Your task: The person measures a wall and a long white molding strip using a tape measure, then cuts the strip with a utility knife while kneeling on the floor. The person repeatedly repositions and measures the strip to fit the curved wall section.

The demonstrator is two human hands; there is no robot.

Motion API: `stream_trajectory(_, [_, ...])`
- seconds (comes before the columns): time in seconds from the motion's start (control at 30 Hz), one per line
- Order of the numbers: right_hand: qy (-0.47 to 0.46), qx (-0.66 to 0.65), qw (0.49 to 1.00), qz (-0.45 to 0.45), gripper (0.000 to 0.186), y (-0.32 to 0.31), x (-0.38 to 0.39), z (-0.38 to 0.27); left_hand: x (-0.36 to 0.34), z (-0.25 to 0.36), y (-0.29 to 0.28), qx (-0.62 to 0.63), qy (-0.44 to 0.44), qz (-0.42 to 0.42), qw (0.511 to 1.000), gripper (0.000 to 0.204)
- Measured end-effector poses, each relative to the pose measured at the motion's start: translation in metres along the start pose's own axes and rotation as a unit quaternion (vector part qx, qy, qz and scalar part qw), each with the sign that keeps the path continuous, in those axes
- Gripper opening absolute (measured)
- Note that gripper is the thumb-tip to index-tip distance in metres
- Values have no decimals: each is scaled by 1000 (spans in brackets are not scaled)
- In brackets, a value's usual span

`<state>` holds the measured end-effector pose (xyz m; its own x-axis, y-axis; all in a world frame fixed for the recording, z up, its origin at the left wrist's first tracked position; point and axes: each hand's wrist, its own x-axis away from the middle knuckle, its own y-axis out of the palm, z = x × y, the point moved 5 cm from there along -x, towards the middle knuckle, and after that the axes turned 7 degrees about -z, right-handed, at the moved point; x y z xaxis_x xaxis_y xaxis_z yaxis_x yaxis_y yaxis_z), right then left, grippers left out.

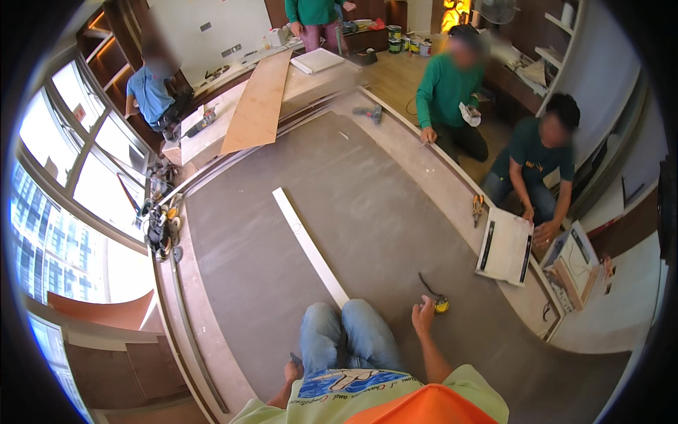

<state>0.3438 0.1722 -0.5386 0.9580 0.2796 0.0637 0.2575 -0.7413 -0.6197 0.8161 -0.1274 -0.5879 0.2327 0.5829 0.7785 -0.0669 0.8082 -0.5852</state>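
Note:
Beside my left thigh, my left hand (292, 371) is closed around a small dark object (296, 359), too little of which shows to name its kind. My right hand (423, 316) is low over the grey surface to the right of my knees, its fingers loosely bent and apart. Right next to those fingertips lies a yellow and black tape measure (442, 306) with a dark strap (430, 285); no grip on it shows. A long white straight bar (308, 244) lies flat ahead of me, its near end at my knees.
I am on a broad grey panel (233, 233) with a pale border. Orange-handled pliers (478, 210), a white panel with black strips (506, 247) and a drill (368, 113) lie along the right border. Two people crouch beyond it. A brown board (258, 102) lies ahead; tools (164, 222) crowd the left edge.

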Motion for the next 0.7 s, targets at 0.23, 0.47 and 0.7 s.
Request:
stream_trajectory(0.23, [-81,-50,995,-43,41,41,41,-31,46,67,-159,30,199,280,939,32])
stream_trajectory(0.47, [-215,-184,932,-225,47,38,89,-203,137,170,-237,167,351,367,845,32])
stream_trajectory(0.7, [-327,-259,869,-266,48,17,129,-273,187,256,-162,277,437,119,847,30])
